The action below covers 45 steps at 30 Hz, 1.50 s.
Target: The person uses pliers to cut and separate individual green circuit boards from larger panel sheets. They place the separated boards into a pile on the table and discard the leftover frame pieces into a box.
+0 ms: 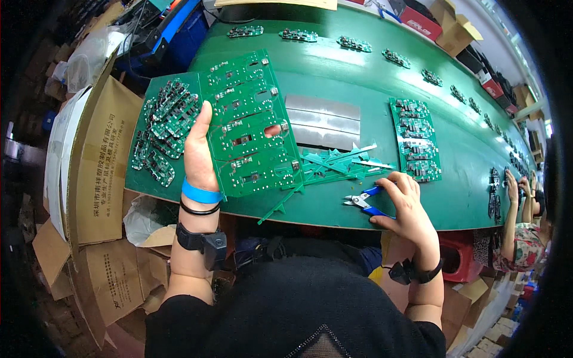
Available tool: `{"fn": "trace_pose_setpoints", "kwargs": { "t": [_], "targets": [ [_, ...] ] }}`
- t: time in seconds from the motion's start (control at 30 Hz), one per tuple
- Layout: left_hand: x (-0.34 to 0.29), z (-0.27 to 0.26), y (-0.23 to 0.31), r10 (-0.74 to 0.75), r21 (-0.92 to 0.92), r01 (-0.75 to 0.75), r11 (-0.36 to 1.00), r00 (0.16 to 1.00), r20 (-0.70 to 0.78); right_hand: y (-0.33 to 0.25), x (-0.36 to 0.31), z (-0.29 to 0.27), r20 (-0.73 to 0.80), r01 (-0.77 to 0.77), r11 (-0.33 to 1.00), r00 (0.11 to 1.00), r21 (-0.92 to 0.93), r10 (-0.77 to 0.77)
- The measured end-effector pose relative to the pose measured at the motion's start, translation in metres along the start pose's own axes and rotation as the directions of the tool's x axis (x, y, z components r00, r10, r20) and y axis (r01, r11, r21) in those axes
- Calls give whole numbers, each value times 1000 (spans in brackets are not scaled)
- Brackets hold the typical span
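Observation:
My left hand is closed on the left edge of a large green circuit board panel, tilted up over the table. Thin slots divide the panel into several sections, and a finger shows through an opening in it. Thumb and fingers of my right hand are around the blue handles of small side cutters, whose jaws are apart and point left. Left of the panel lies a heap of separate small circuit boards. Cut green board strips are piled between the panel and the cutters.
A grey metal plate lies beyond the strips. Another circuit board panel rests at the right. Several single boards form a row along the far side. Cardboard boxes stand at the left; another person's hands are at far right.

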<state>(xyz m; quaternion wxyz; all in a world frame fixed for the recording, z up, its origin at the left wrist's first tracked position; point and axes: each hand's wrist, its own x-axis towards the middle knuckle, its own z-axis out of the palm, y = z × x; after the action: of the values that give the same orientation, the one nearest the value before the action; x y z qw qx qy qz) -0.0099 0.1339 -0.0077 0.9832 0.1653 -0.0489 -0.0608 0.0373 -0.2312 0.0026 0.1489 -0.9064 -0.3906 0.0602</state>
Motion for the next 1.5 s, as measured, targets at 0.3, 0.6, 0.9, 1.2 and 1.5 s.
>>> {"fn": "trace_pose_setpoints", "kwargs": {
  "t": [0.3,0.6,0.9,1.2,1.5],
  "targets": [
    [-11,2,16,104,90,-101,991,994,-25,-43,38,2,29,331,938,942,101,-336],
    [-16,12,23,183,116,-180,977,983,-13,-71,85,28,-96,295,953,949,-76,-301],
    [-5,4,-12,-20,131,39,991,990,-141,-33,59,-20,-365,-3,975,927,221,86],
    [0,4,-51,-33,350,91,932,985,-166,-57,91,-13,-523,48,998,850,-44,-64],
    [-3,3,-55,26,471,58,880,985,-170,-61,102,-9,-538,34,991,837,-132,-101]
  ]
}}
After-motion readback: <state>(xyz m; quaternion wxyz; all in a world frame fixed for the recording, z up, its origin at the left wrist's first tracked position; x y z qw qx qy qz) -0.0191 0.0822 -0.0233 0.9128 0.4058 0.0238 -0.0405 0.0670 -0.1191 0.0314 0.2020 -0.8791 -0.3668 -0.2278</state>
